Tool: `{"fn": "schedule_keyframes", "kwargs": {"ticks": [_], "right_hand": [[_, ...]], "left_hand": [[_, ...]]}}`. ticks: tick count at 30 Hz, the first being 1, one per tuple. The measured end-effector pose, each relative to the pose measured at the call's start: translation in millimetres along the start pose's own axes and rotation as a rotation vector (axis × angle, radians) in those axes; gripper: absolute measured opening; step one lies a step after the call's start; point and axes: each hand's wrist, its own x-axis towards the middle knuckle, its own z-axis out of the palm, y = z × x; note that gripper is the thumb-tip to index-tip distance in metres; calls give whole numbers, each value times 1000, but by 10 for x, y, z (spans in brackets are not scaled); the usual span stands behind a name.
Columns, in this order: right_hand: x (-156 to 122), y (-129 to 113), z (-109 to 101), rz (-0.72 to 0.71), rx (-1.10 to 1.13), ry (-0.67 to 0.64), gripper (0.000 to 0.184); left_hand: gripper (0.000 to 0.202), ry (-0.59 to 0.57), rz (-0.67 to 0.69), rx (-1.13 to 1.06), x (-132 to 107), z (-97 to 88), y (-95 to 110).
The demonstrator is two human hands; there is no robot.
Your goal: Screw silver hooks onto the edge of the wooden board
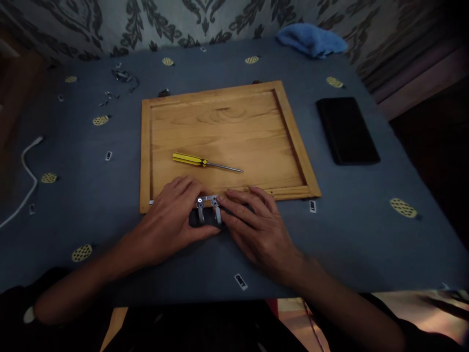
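Observation:
At the front edge of a framed wooden panel (220,127) sits a silver metal bracket (207,199) with two arms curving down over a dark piece (208,216). A screw head shows at its left end. My left hand (170,212) is curled at the left of the bracket, its thumb pressed along the front of the dark piece. My right hand (258,220) bears on the right end with its fingertips, which partly cover the bracket and dark piece. A yellow-and-black screwdriver (190,159) lies on the panel, its tip pointing right, apart from both hands.
Small metal bits (108,98) and a dark tangled item (122,76) lie at the back left of the patterned tablecloth (366,234). A white cable (31,181) runs along the left. To the right are a black flat case (348,131) and a blue cloth (311,40).

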Motion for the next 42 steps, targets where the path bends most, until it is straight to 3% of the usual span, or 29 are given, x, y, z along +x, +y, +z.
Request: {"fn": "schedule_keyframes", "kwargs": {"ticks": [16,25,32,42], "right_hand": [[2,5,-7,2,1,-28,28],[10,-9,-50,33,54,55,34],[15,-14,-39,18,65,37,24],[12,-1,-27,0,23,-37,29]], "left_hand": [[30,48,65,94,-4,90,8],[27,64,81,101,0,87,0],[27,62,92,92,0,85,1],[22,54,75,89,5,72,19]]}}
